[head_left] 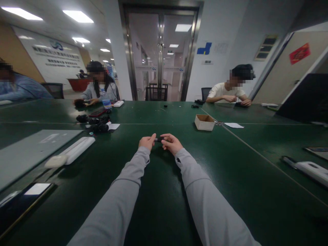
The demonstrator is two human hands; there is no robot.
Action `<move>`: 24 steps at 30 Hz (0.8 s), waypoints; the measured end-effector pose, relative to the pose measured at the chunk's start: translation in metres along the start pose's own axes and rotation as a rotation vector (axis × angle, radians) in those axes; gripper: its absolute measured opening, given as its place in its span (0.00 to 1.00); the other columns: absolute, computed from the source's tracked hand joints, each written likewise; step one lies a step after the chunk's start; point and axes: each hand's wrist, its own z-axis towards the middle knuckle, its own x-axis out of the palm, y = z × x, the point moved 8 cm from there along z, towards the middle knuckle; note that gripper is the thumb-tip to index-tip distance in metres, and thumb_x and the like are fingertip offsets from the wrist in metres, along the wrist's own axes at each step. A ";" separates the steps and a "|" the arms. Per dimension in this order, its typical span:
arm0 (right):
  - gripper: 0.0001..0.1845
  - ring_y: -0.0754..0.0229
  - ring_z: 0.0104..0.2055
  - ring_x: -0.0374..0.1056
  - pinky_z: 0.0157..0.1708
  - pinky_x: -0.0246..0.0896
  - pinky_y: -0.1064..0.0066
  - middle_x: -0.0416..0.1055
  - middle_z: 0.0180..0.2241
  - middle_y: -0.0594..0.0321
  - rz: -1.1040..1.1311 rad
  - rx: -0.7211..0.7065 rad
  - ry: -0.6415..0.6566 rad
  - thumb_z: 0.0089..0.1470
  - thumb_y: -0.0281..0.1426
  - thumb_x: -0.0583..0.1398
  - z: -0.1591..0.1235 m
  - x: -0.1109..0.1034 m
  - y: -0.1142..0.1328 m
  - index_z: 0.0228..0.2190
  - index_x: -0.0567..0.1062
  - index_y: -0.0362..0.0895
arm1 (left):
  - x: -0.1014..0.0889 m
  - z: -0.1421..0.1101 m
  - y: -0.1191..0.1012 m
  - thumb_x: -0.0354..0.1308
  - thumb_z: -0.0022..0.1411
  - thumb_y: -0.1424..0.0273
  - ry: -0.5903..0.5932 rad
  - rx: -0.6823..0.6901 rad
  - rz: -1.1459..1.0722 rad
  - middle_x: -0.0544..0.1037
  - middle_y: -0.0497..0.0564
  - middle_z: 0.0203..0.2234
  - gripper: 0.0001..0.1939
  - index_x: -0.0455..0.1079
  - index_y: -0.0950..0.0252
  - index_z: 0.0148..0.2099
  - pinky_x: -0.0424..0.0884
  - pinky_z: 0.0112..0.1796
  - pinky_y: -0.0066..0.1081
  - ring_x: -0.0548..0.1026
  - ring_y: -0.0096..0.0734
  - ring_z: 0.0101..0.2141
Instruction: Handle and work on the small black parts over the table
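Both of my hands meet over the green table, their fingers pinched on one small black object with a silvery end. My left hand grips the silvery end between thumb and fingers. From the other side, my right hand holds the black part with thumb and fingertips. The object is too small to name its kind, and the fingers cover part of it. Beyond my right hand stands an open cardboard box.
At left lie a grey panel, a white power strip and a phone. Black gear and a water bottle stand farther back. Another white power strip lies at right. Several people sit across the table.
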 end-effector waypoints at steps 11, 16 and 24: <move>0.21 0.70 0.21 0.64 0.19 0.61 0.77 0.67 0.31 0.65 -0.008 -0.026 0.011 0.32 0.28 0.67 -0.001 0.002 0.003 0.33 0.71 0.43 | -0.005 -0.003 -0.001 0.44 0.52 0.57 -0.015 -0.101 0.091 0.66 0.48 0.12 0.22 0.62 0.63 0.14 0.56 0.26 0.29 0.64 0.30 0.20; 0.21 0.68 0.22 0.66 0.23 0.64 0.73 0.67 0.32 0.66 0.021 -0.012 0.014 0.30 0.25 0.67 -0.002 0.005 0.004 0.31 0.71 0.42 | -0.006 -0.002 0.002 0.43 0.52 0.58 -0.027 -0.128 0.136 0.67 0.49 0.13 0.21 0.63 0.63 0.14 0.56 0.25 0.29 0.64 0.30 0.20; 0.16 0.67 0.22 0.67 0.24 0.65 0.75 0.68 0.26 0.65 0.077 0.040 -0.004 0.35 0.30 0.67 -0.002 0.005 0.001 0.30 0.72 0.41 | -0.009 -0.005 -0.002 0.42 0.52 0.57 -0.032 -0.112 0.191 0.70 0.51 0.16 0.22 0.66 0.63 0.16 0.56 0.25 0.29 0.66 0.32 0.22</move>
